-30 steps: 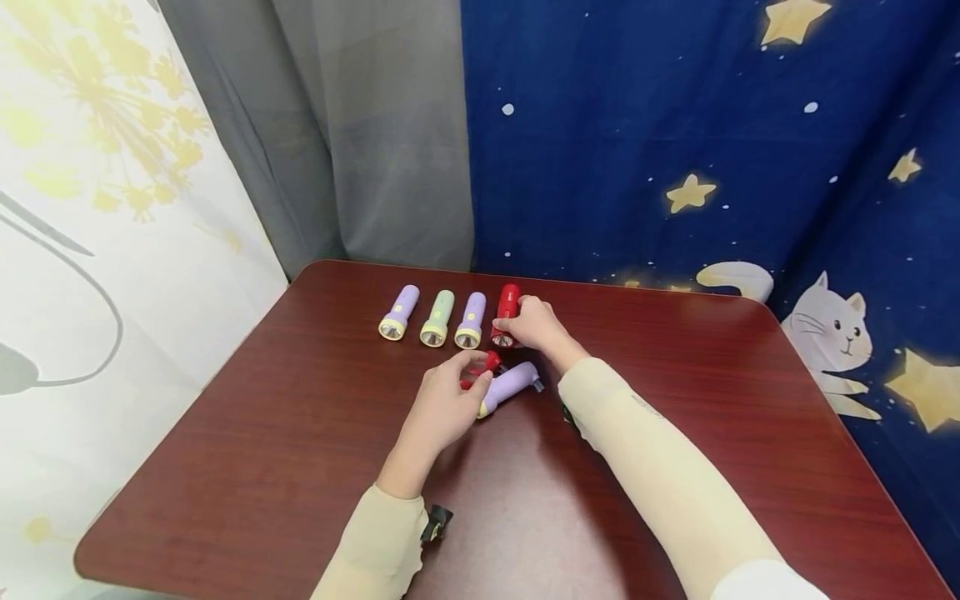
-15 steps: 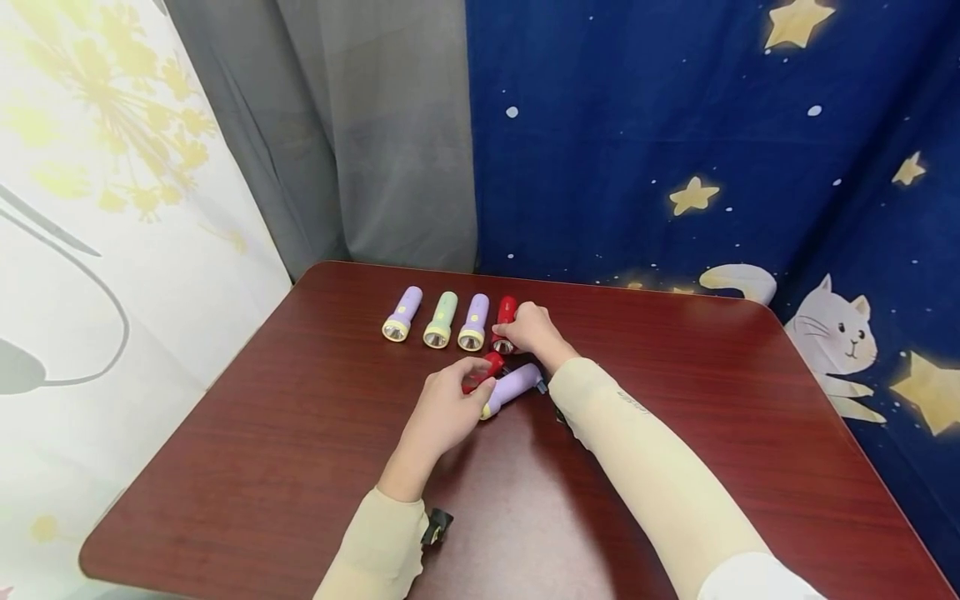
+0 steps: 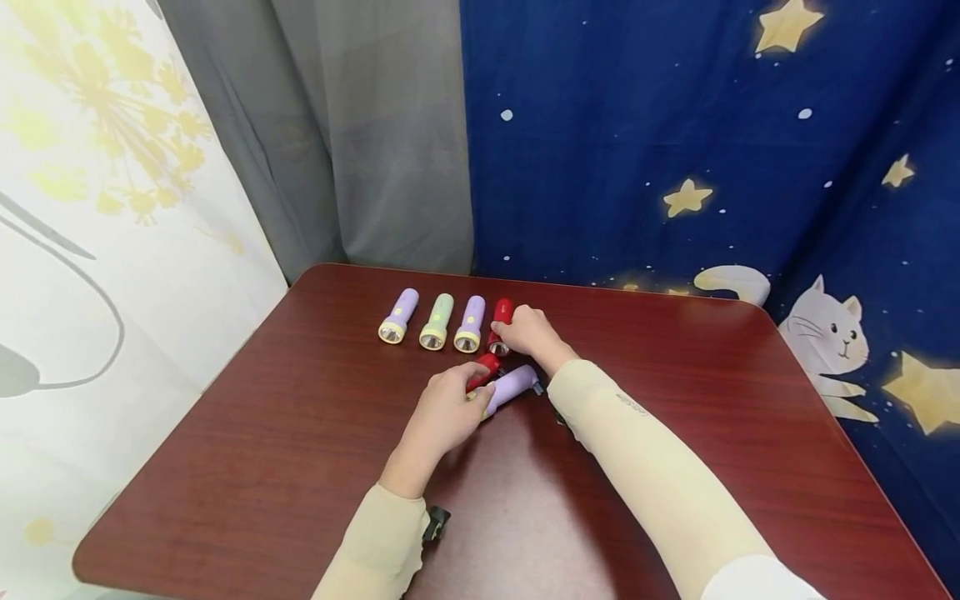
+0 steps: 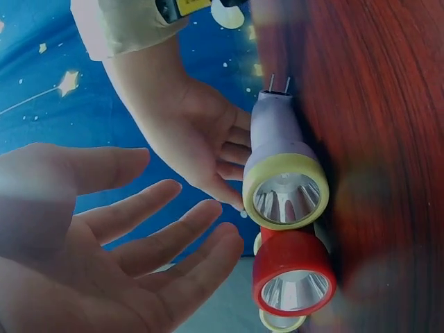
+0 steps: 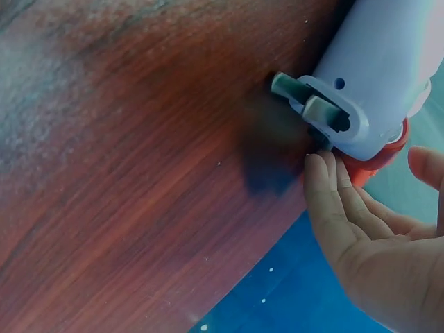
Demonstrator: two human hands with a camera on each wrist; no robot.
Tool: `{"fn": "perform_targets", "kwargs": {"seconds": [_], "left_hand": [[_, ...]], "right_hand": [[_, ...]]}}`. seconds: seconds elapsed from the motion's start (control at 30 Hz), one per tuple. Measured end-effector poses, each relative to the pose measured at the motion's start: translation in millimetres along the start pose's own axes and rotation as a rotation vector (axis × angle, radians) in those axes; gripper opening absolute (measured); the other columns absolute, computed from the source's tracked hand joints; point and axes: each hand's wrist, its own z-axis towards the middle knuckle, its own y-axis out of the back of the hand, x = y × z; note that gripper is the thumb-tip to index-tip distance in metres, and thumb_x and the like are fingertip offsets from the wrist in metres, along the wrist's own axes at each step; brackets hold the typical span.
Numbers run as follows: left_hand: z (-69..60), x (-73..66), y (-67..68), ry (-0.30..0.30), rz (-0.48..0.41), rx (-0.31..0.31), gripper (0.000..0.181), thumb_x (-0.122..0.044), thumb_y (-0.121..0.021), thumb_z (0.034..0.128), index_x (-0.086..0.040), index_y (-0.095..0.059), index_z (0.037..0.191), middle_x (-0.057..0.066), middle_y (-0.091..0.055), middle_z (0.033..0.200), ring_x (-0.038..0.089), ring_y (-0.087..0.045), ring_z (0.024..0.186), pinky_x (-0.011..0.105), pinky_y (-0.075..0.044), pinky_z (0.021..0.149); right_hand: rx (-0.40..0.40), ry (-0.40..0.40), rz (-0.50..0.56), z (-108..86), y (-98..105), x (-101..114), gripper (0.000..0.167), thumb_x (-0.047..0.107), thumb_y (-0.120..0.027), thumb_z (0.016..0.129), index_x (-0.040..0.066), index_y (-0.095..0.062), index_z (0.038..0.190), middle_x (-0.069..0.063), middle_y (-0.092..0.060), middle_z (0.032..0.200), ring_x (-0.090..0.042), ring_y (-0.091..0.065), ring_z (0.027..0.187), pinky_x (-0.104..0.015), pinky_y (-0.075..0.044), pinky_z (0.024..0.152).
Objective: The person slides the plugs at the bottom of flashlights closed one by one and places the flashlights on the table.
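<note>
Closest to you, cream fabric sleeves [image 3: 637, 442] reach in over a round-cornered table [image 3: 285, 433] with a glossy reddish-brown wood grain. Your left hand [image 3: 446, 410] has its grip released, the fingers relaxed and spread beside a smooth lilac plastic flashlight [image 3: 513, 383]. That flashlight lies aslant, its long axis running from the flared head near your left hand to the narrower tail at the right, where flat metal prongs [image 5: 322, 111] stick out. Its pale yellow rim [image 4: 286, 164] encloses a shiny ribbed reflector [image 4: 284, 201]. Just beyond it lies a bright red plastic flashlight [image 3: 487, 365], partly hidden by your fingers.

Farther off, your right hand [image 3: 531, 332] has its grip round a second red flashlight [image 3: 502, 310], its lit-looking silvery end toward you and its tail toward the far edge. To its left, in a row, lie a yellow-rimmed lilac flashlight [image 3: 470, 323], a mint-green flashlight [image 3: 437, 321] and another lilac flashlight [image 3: 399, 315], all with lenses toward you and tails away. Behind the table hang a plain grey curtain [image 3: 397, 150] and a navy cloth printed with yellow stars [image 3: 585, 150].
</note>
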Motion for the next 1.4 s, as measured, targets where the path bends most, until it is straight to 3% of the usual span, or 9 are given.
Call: {"fn": "perform_targets", "kwargs": {"seconds": [0.13, 0.27, 0.4, 0.5, 0.77, 0.9, 1.0, 1.17, 1.4], "left_hand": [[2.3, 2.7, -3.2, -0.036, 0.126, 0.02, 0.036, -0.02, -0.071, 0.1007, -0.004, -0.071, 0.133, 0.017, -0.076, 0.126, 0.033, -0.072, 0.114, 0.052, -0.058, 0.103], [4.2, 2.3, -6.7, -0.052, 0.264, 0.03, 0.029, -0.02, -0.072, 0.1, -0.005, -0.073, 0.125, 0.015, -0.076, 0.114, 0.033, -0.071, 0.102, 0.052, -0.06, 0.091], [6.7, 1.2, -9.3, -0.058, 0.346, 0.054, 0.019, -0.021, -0.071, 0.1002, -0.009, -0.073, 0.114, 0.011, -0.075, 0.097, 0.029, -0.069, 0.084, 0.049, -0.059, 0.077], [7.1, 0.4, -9.9, -0.077, 0.384, 0.064, 0.019, -0.02, -0.072, 0.0991, -0.008, -0.073, 0.114, 0.011, -0.077, 0.097, 0.03, -0.072, 0.084, 0.05, -0.06, 0.079], [8.2, -0.6, -11.1, -0.065, 0.37, 0.089, 0.031, -0.016, -0.076, 0.096, -0.007, -0.073, 0.126, 0.013, -0.078, 0.115, 0.032, -0.074, 0.103, 0.051, -0.061, 0.092], [9.1, -0.6, -12.4, -0.057, 0.338, 0.11, 0.036, -0.014, -0.078, 0.0943, -0.008, -0.072, 0.129, 0.013, -0.077, 0.117, 0.03, -0.072, 0.1, 0.05, -0.06, 0.09], [9.1, -1.1, -12.9, -0.072, 0.329, 0.116, 0.036, -0.01, -0.079, 0.0924, -0.006, -0.072, 0.128, 0.014, -0.076, 0.115, 0.029, -0.071, 0.094, 0.048, -0.061, 0.086], [9.4, -2.5, -13.5, -0.07, 0.315, 0.124, 0.038, -0.011, -0.08, 0.0917, -0.006, -0.072, 0.128, 0.014, -0.075, 0.117, 0.028, -0.07, 0.097, 0.048, -0.061, 0.088], [11.0, -1.2, -17.4, -0.078, 0.327, 0.136, 0.037, -0.011, -0.079, 0.0922, -0.007, -0.072, 0.128, 0.013, -0.075, 0.116, 0.029, -0.07, 0.097, 0.048, -0.06, 0.088]], "right_hand": [[0.003, 0.018, -0.012, -2.1, 0, 0, 0.038, 0.039, -0.062, 0.104, 0.002, -0.07, 0.102, -0.014, -0.07, 0.091, -0.028, -0.066, 0.087, -0.035, -0.053, 0.078], [0.014, 0.046, -0.035, -6.1, 1, 1, 0.035, 0.036, -0.062, 0.104, 0.005, -0.068, 0.089, -0.01, -0.065, 0.079, -0.026, -0.063, 0.078, -0.032, -0.05, 0.072], [0.021, 0.055, -0.054, -9.8, 3, 1, 0.037, 0.035, -0.064, 0.103, 0.008, -0.062, 0.077, -0.005, -0.057, 0.066, -0.022, -0.059, 0.069, -0.03, -0.046, 0.066], [0.038, 0.05, -0.067, -13.1, 6, 1, 0.04, 0.035, -0.064, 0.103, 0.011, -0.059, 0.072, -0.003, -0.053, 0.061, -0.02, -0.055, 0.064, -0.029, -0.044, 0.062], [0.108, 0.05, -0.148, -29.2, 16, -3, 0.036, 0.033, -0.063, 0.102, 0.007, -0.064, 0.077, -0.01, -0.064, 0.071, -0.024, -0.065, 0.071, -0.032, -0.054, 0.066], [0.157, 0.055, -0.225, -27.0, 12, -19, 0.035, 0.036, -0.065, 0.101, 0.003, -0.071, 0.091, -0.012, -0.07, 0.085, -0.025, -0.067, 0.08, -0.038, -0.058, 0.075], [0.204, 0.033, -0.247, -34.7, 14, -21, 0.037, 0.036, -0.065, 0.101, 0.002, -0.073, 0.091, -0.013, -0.072, 0.084, -0.026, -0.07, 0.075, -0.038, -0.06, 0.071], [0.255, -0.024, -0.164, -57.3, 22, -9, 0.037, 0.032, -0.067, 0.101, 0.0, -0.07, 0.084, -0.016, -0.072, 0.073, -0.028, -0.075, 0.062, -0.034, -0.061, 0.055], [0.228, -0.064, -0.078, -62.5, 18, -13, 0.035, 0.032, -0.07, 0.102, -0.002, -0.068, 0.099, -0.017, -0.071, 0.079, -0.025, -0.075, 0.057, -0.036, -0.063, 0.056]]}}
